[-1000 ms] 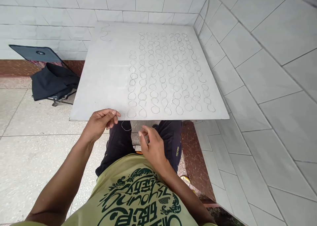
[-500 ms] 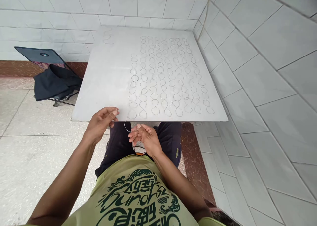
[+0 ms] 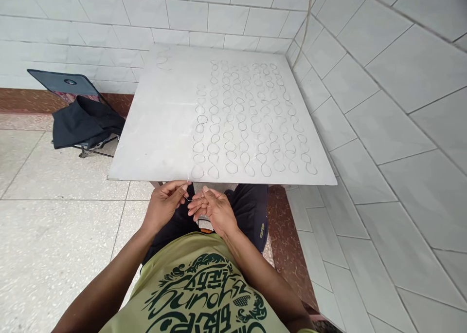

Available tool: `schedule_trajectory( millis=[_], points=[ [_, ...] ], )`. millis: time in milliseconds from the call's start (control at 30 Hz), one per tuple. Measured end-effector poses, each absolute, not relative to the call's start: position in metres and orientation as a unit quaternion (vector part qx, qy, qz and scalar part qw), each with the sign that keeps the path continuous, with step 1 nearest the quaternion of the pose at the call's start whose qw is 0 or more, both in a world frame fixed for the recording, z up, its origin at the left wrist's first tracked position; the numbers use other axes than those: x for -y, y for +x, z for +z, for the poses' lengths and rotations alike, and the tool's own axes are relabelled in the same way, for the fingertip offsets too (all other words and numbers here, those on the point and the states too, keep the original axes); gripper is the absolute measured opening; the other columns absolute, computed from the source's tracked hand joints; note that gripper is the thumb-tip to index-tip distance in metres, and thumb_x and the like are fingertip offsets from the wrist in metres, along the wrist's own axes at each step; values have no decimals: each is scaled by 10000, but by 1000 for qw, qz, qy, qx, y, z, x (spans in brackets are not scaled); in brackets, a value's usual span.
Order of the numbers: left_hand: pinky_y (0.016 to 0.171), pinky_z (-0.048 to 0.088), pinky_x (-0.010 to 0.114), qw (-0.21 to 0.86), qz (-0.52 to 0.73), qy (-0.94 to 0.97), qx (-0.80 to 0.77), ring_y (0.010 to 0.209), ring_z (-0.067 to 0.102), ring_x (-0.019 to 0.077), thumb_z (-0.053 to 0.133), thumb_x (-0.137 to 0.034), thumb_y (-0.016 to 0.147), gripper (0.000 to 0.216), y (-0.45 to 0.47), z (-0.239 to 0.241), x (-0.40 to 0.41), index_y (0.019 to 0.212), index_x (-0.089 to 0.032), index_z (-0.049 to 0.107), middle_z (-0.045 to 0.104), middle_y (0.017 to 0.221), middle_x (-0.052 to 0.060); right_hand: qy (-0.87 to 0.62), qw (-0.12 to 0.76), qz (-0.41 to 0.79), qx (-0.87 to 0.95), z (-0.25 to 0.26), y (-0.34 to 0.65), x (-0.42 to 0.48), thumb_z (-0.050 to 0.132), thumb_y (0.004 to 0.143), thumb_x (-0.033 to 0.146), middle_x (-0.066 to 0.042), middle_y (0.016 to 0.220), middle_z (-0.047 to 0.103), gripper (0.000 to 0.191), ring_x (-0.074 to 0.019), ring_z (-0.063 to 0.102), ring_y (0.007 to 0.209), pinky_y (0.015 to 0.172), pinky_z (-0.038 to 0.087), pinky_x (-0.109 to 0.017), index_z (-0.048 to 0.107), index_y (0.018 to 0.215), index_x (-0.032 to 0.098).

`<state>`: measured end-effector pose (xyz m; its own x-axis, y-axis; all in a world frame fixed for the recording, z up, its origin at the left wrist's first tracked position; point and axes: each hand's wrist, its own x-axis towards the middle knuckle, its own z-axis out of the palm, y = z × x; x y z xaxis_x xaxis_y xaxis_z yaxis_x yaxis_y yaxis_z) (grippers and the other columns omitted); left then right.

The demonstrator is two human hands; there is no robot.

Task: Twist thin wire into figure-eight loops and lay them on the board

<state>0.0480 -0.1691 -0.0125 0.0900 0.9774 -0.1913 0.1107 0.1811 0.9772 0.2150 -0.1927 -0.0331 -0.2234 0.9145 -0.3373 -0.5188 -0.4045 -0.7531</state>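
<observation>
A thin, curved piece of wire (image 3: 188, 199) spans the gap between my two hands, just off the near edge of the white board (image 3: 153, 143). My left hand (image 3: 166, 204) pinches it between thumb and fingertips, with one end poking up by the board's edge. On the other side, my right hand (image 3: 213, 206) grips the wire between thumb and forefinger, its other fingers loosely bent. Beyond them, rows of thin wavy, figure-eight wire shapes (image 3: 229, 143) lie over the middle and right of the board. A few fainter curved wires (image 3: 164, 60) lie at its far left corner.
White tiled walls (image 3: 365, 104) border the board at the back and right. To the left stands a folding chair (image 3: 67, 82) with dark cloth (image 3: 85, 123) draped on it. A pale cable (image 3: 304, 28) runs down the wall corner. My legs (image 3: 251, 211) are under the board's near edge.
My left hand has moved right and down, off the board, and now pinches the wire near my right hand. My right hand has barely moved. The view has shifted slightly.
</observation>
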Motion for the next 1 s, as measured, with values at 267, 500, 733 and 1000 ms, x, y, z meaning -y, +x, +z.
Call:
schedule_trajectory(
  millis=[267, 500, 733, 1000],
  points=[
    [677, 536, 304, 420, 391, 592, -566, 700, 630, 164, 624, -393, 965, 310, 46, -34, 181, 1164, -215, 782, 733, 882, 47, -407, 494, 720, 266, -43, 214, 193, 699, 842, 721, -93, 724, 784, 562, -213, 748, 589, 492, 584, -287, 691, 834, 159],
    [725, 550, 319, 376, 384, 612, -581, 778, 671, 190, 599, -385, 984, 312, 46, -39, 185, 1180, -214, 771, 757, 944, 64, -421, 532, 685, 265, -50, 207, 191, 668, 870, 719, -102, 742, 780, 559, -221, 748, 604, 522, 598, -316, 683, 854, 161],
    [684, 547, 320, 414, 395, 565, -594, 739, 667, 195, 638, -457, 963, 370, 49, -31, 184, 1227, -221, 747, 759, 925, 56, -415, 537, 688, 258, -50, 206, 189, 684, 874, 687, -93, 717, 768, 526, -203, 724, 575, 502, 578, -301, 683, 851, 161],
    [611, 529, 289, 468, 408, 527, -580, 655, 622, 159, 654, -475, 944, 416, 53, -26, 189, 1248, -201, 731, 714, 875, 44, -413, 515, 704, 261, -49, 208, 191, 664, 877, 702, -86, 724, 762, 539, -197, 709, 586, 509, 567, -299, 694, 886, 164]
  ],
)
